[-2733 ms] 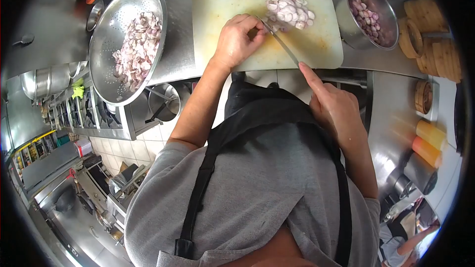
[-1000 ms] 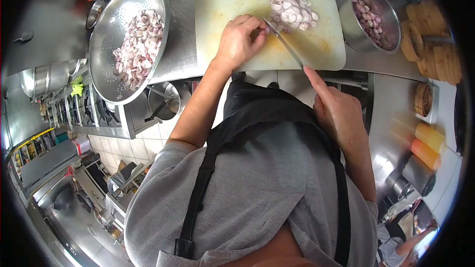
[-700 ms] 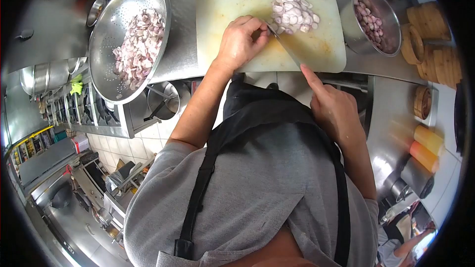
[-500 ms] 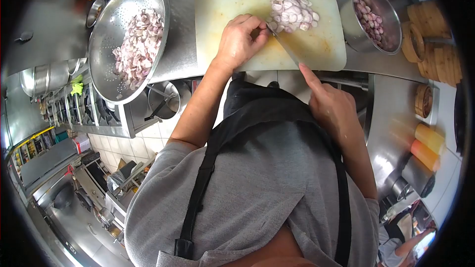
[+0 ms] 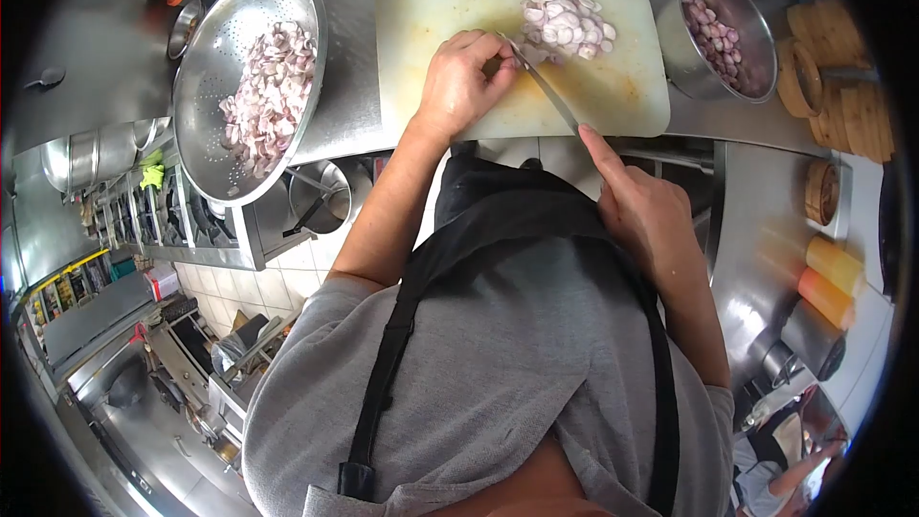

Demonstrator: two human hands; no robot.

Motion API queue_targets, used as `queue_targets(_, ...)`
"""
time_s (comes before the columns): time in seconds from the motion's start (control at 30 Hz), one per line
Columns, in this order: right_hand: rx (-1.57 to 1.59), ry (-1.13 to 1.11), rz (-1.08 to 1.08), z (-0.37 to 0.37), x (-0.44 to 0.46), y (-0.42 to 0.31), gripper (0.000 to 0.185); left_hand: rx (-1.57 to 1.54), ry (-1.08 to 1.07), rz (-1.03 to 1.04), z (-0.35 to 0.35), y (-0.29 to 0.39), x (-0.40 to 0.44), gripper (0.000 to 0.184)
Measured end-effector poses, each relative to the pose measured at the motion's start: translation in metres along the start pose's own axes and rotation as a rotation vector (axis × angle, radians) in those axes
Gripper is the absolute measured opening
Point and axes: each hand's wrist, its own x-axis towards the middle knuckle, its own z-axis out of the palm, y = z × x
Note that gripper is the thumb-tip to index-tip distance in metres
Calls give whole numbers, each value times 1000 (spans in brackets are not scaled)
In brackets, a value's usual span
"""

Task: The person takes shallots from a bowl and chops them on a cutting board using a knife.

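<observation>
In the head view, a person bends over a board (image 5: 431, 0) at 12 o'clock, set on the steel tabletop (image 5: 347, 57), the two hands apart and linked only by the line of the knife (image 5: 550, 94). The right hand (image 5: 646, 206), at 4 o'clock from the other, is clamped round the handle, index finger stretched along the top of the blade, whose tip points between 10 and 11. The left hand (image 5: 466, 77) curls at the tip; what it grips, if anything, is hidden, so its hold cannot be told.

At the left hand's 2 o'clock lie the slices (image 5: 565, 21), what look like cut shallots, heaped on the board. Whole shallots (image 5: 710, 33) sit in a pot (image 5: 670, 53) at 2 o'clock of the view; more pieces (image 5: 273, 86) lie in a colander (image 5: 201, 86) at 10.

Good work here likely rests on fingertips tucked behind the knuckles, the stretched finger steering short, even strokes, and slices falling toward 2 o'clock, clear of the blade. The heap is near the knife and could crowd the cut. The board's 6 o'clock side runs along the tabletop's edge, so a steady, light push seems wise.
</observation>
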Motion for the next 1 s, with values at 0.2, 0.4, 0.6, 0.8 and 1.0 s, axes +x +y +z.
queue_targets(0.2, 11, -17, -11, 1, 2, 0, 78, 5, 10, 16, 1, -2, 0, 10)
queue_targets(0.4, 60, 35, -55, 12, 7, 7, 79, -8, 54, 30, 1, 1, 1, 10)
queue_targets(0.6, 86, -34, 18, -2, 3, -4, 75, 23, 21, 21, 1, -1, 0, 10)
queue_targets(0.8, 94, 20, 7, -3, 6, -1, 74, 37, 52, 47, 2, -1, 0, 11)
queue_targets(1.0, 127, -3, 21, -9, -1, -4, 74, 27, 52, 49, 2, 0, 0, 11)
